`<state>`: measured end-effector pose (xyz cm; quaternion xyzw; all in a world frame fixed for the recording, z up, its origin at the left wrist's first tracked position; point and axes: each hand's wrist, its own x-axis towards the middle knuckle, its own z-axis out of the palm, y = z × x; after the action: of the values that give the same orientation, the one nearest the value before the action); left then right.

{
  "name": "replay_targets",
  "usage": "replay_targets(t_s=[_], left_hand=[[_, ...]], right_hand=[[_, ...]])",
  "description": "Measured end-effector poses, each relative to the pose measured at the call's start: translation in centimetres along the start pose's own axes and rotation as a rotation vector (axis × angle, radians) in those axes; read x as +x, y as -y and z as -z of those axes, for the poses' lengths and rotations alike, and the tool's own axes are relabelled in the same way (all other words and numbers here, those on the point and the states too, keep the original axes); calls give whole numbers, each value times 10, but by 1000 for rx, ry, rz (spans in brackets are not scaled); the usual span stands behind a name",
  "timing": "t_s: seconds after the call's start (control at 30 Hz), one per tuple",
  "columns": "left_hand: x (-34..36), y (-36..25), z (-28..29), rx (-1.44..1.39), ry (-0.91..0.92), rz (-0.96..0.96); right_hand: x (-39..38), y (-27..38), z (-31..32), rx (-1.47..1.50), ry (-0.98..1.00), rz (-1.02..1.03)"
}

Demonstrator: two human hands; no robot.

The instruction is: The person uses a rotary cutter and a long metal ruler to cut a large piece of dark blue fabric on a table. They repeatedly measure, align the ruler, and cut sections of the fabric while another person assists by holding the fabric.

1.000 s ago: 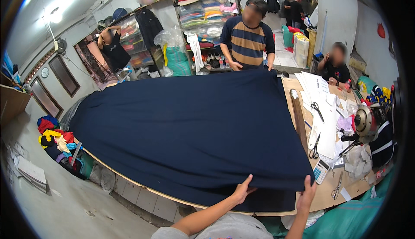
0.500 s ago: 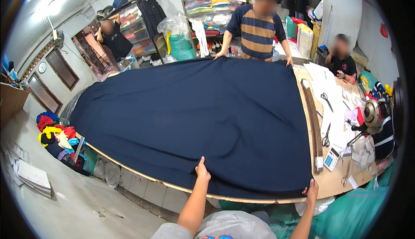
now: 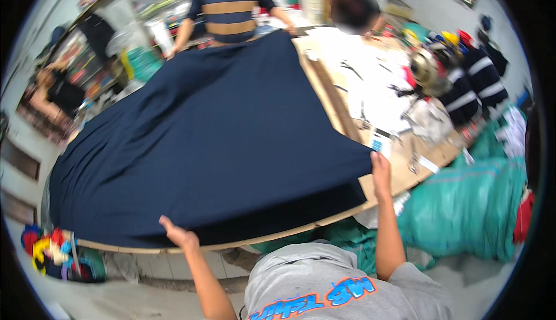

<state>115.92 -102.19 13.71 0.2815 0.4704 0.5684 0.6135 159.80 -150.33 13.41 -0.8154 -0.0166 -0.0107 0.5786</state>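
Observation:
A large sheet of dark navy fabric (image 3: 220, 129) covers most of the long table. My right hand (image 3: 380, 172) grips its near right corner, which is lifted off the tabletop. Along the near edge, my left hand (image 3: 180, 236) pinches the cloth with the thumb on top; its other fingers are mostly hidden. Between my hands the edge is raised, and a darker layer of cloth (image 3: 313, 211) shows beneath it. Across the table a person in a striped shirt (image 3: 229, 13) holds the far edge of the fabric with both hands.
Right of the fabric lie a long brown bar (image 3: 336, 97), white papers, scissors (image 3: 414, 155) and a calculator (image 3: 380, 140). Green sacks (image 3: 463, 210) stand at the near right. Colourful cloth scraps (image 3: 49, 250) are heaped at the left. Another person leans over the far right side.
My right hand has lifted the near corner up, and the fabric edge now rises off the table. My left hand has shifted left along the edge. The view has turned to the right.

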Motion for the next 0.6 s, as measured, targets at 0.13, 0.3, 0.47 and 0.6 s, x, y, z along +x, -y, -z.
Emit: replay_targets(t_s=[0.13, 0.3, 0.47, 0.6], left_hand=[[-36, 34, 46, 141, 12, 27], [-12, 105, 119, 488, -28, 226], [1, 114, 119, 597, 8, 302], [9, 93, 125, 666, -32, 155]], right_hand=[[-20, -17, 17, 93, -7, 67], [-52, -76, 18, -116, -25, -123], [-77, -113, 18, -242, -19, -369], [-75, -76, -1, -273, -103, -14]])
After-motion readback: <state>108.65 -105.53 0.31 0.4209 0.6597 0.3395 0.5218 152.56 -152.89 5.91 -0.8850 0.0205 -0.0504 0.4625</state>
